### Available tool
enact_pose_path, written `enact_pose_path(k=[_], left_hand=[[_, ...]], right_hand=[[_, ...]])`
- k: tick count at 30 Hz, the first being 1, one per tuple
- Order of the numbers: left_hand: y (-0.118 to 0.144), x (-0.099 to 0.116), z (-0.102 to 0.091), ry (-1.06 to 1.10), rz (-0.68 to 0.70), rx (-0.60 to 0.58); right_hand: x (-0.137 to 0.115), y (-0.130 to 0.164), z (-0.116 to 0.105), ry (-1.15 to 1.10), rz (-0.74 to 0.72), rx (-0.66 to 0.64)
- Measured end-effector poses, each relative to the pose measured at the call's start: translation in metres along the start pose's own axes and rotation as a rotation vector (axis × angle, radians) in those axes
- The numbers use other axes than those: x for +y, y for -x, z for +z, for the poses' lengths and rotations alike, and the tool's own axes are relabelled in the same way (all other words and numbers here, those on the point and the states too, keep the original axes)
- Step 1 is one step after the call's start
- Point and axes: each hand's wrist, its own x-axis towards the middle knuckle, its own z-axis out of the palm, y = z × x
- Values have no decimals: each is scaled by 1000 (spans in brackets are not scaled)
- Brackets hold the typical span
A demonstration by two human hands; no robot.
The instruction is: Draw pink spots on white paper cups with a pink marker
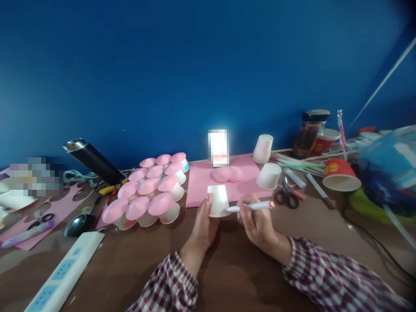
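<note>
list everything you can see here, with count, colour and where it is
paper cup: 1, white, upside down in the left hand
marker: 1, white with pink end, in the right hand, tip at the cup
pink-topped cups: about a dozen, pink on white, left of centre
pink paper sheet: 1, behind the held cup
loose white cups: 2, right of the sheet
scissors: 1, black, right of centre
red cups: 2, far right
power strip: 1, white, bottom left
left hand: 1, checked sleeve
right hand: 1, checked sleeve
</note>
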Motion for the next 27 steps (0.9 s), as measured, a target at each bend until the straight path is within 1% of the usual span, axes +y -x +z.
enact_pose_path(k=[6,20,24,27], left_hand=[[-2,0,-2,-10,-5,3],[0,2,0,14,-50,-2],[0,1,0,20,-55,22],[1,2,0,36,-48,34]], right_hand=[[0,-1,0,31,-24,-21],[5,-1,1,-18,29,18],[6,-1,2,-35,35,34],[4,-2,1,-3,26,23]])
